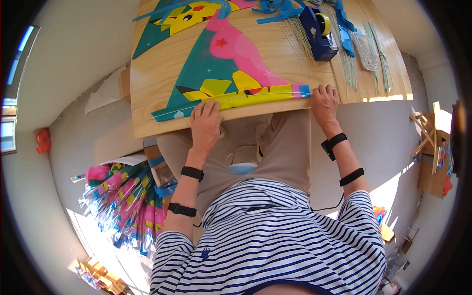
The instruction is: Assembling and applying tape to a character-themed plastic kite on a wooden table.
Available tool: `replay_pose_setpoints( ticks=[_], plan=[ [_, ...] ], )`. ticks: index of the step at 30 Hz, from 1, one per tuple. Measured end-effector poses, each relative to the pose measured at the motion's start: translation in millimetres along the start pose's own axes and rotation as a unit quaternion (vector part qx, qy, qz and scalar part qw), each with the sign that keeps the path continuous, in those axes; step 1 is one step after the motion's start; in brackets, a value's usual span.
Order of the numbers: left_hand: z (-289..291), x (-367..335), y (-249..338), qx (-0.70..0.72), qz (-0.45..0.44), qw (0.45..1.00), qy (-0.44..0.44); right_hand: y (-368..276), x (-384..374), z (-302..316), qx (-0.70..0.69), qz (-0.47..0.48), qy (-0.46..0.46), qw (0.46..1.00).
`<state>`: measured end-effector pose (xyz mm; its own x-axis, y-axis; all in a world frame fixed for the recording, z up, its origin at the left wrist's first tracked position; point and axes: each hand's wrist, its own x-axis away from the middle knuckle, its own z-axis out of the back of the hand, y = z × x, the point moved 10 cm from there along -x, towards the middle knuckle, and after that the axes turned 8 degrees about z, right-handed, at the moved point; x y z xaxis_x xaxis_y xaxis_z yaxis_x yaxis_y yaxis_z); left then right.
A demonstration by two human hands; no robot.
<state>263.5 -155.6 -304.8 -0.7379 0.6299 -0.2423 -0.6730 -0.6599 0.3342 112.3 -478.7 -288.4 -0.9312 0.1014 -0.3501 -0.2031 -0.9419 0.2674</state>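
Down at the near table edge (147, 129), both hands press flat on a colourful kite sail (226, 73): the left hand (205, 123) spreads open fingers over its yellow hem, pinning it, while the right hand (324, 102) curls its fingertips onto the blue-taped corner, seemingly keeping the hem taut. Farther back stand a blue tape dispenser (317, 32), thin sticks (346, 66) and blue strips (280, 10), within reach.

left hand (205, 120) flat, right hand (325, 102) pressing
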Motion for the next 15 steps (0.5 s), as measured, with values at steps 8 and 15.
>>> replay_pose_setpoints(
  ticks=[8, 15],
  plan=[
    [8.5, 1.0, -0.3, 0.013, 0.030, 0.999, 0.019, -23.3, -22.3, 7.9, 0.007, -0.017, -0.017, 1.000],
    [4.6, 1.4, -2.0, 0.010, 0.032, 0.999, 0.024, -190.5, -79.2, 35.6, -0.275, 0.134, -0.026, 0.952]
  ],
)
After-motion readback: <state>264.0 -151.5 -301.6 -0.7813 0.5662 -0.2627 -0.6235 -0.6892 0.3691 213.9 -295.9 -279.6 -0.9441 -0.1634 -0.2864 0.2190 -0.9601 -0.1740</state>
